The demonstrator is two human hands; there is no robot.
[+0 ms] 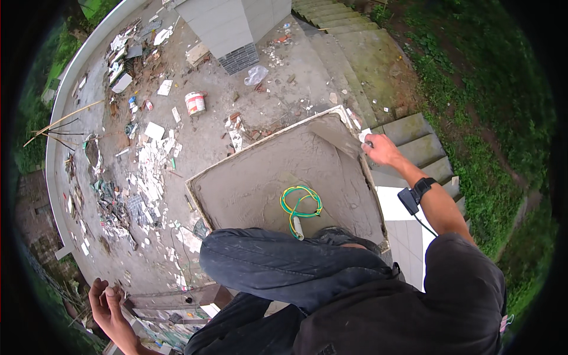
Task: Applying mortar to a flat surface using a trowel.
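My right hand (381,149) is closed at the far right corner of a raised square top covered in wet grey mortar (248,171). It grips what looks like a flat grey trowel (338,139), whose blade lies on the mortar; the handle is mostly hidden by my fingers. A small white piece (364,135) shows beside my fingertips. Far from the mortar, at the lower left, my left hand (109,310) hangs in the air with loosely bent fingers and holds nothing. A coil of green-yellow wire (300,201) sticks out of a white pipe (297,228) in the mortar.
My bent knee (248,254) is over the mortar's near edge. Well below lies a concrete floor strewn with white tile shards (151,177), with a paint bucket (195,103) on it. A tiled pillar (219,26) rises at the back. Steps (414,139) descend beside greenery on the right.
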